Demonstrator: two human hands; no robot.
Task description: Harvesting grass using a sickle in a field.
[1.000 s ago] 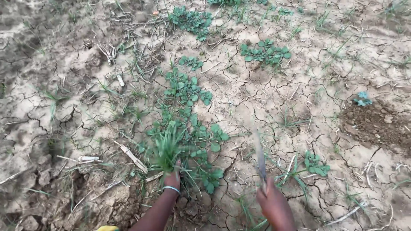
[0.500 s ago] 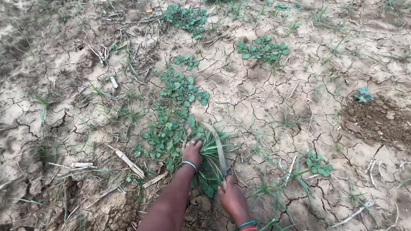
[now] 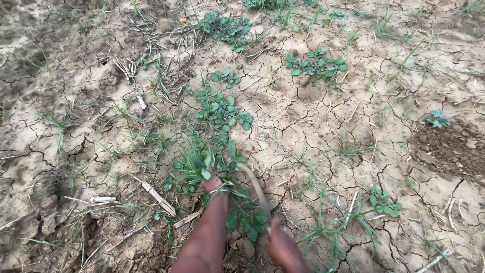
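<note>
From the head view we look down on dry, cracked soil point(image 3: 313, 126) with our left hand point(image 3: 212, 183) reaching forward and closed around a tuft of grass point(image 3: 194, 164), its blades bunched up above the fist at the near end of a strip of low leafy weeds point(image 3: 220, 108). Our right hand point(image 3: 284, 248) sits low at the bottom edge, wrapped around the handle of a curved blade point(image 3: 254, 186) that arcs up toward the base of the gripped tuft; the motion blur is strong, so we can only say the blade's tip seems to be at or just beside the roots, not whether it has cut through. As far as we judge, the work is early: the tuft is gripped but not yet lifted free, and the leafy strip ahead, a second leafy patch point(image 3: 317, 64) further right, a third patch point(image 3: 226, 28) near the top and thin grass sprigs point(image 3: 338, 230) to the right all stand untouched. A mound of darker, crumbled earth point(image 3: 449, 149) lies well apart on the right. Dry stalk pieces point(image 3: 157, 197) lie just left of our forearm. Room for moving is generous on every side; only the stalks and the soil's rough clods near the left edge could catch a swing.
</note>
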